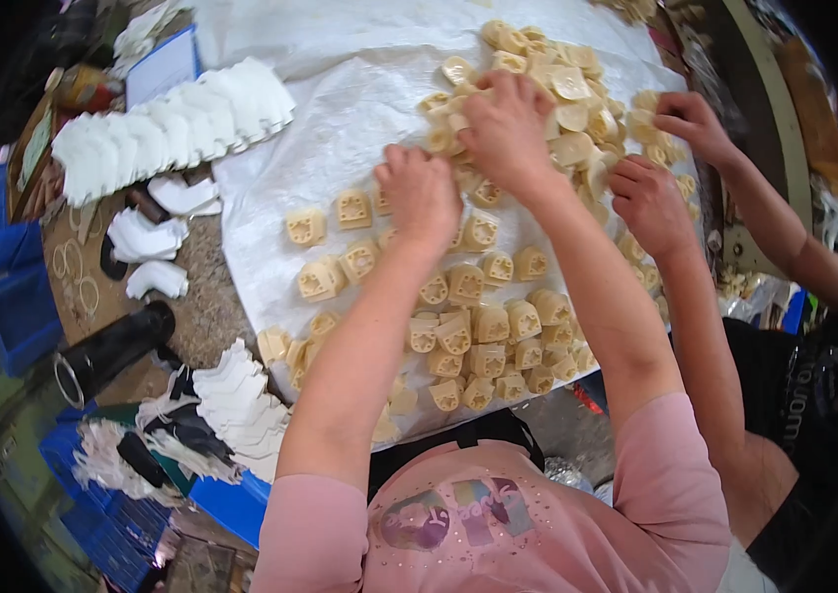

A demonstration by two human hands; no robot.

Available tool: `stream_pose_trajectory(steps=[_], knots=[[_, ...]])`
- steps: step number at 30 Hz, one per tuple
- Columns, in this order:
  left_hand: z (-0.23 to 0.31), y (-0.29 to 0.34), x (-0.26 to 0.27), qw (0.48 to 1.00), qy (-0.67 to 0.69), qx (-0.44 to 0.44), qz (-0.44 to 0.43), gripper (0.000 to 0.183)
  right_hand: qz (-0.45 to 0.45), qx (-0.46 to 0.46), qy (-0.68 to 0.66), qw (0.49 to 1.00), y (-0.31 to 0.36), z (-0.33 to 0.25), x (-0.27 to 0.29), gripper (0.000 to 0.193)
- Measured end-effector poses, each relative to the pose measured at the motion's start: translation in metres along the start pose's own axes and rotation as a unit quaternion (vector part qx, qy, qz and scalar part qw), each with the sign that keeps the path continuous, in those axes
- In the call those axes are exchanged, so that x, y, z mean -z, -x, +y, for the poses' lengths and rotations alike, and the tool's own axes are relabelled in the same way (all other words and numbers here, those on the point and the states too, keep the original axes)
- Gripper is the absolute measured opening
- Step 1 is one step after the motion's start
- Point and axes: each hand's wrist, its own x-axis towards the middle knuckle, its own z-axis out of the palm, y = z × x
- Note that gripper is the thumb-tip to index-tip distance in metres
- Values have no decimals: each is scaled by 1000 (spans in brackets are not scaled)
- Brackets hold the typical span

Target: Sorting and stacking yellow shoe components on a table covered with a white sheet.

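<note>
Head view: right hand [510, 127] on pile [569, 83], 1 o'clock; left hand [421, 196] by parts [353, 209], 12 o'clock. Both curled; can't tell grip.

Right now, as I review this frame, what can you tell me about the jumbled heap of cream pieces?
The heap is made up of small, pale cream pieces that look like plastic, many rounded and some hollow. They lie loosely piled at mixed angles on the white sheet, toward its upper right. The person's right hand reaches onto its left part; the left hand is beside its lower left edge. A co-worker's hands are at its right side.
</note>
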Motion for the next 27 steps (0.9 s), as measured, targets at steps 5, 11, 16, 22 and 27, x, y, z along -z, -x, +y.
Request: stream_pose_trajectory(steps=[5,11,16,22,27], knots=[[-12,11,2,1000,20,-12,3,11,16,-5,-85,996,-7,-8,6,24],[-47,22,71,985,115,-28,124,15,-36,-7,-203,978,-8,-17,1,25],[-120,50,112,977,-57,-68,192,22,-42,28,-200,978,-9,-46,-4,22],[-133,79,97,983,-113,-122,80,26,-61,67,-223,971,-10,-76,-14,23],[-135,78,101,983,-36,-100,148,21,-117,21,-277,954,-10,-93,-13,25]])
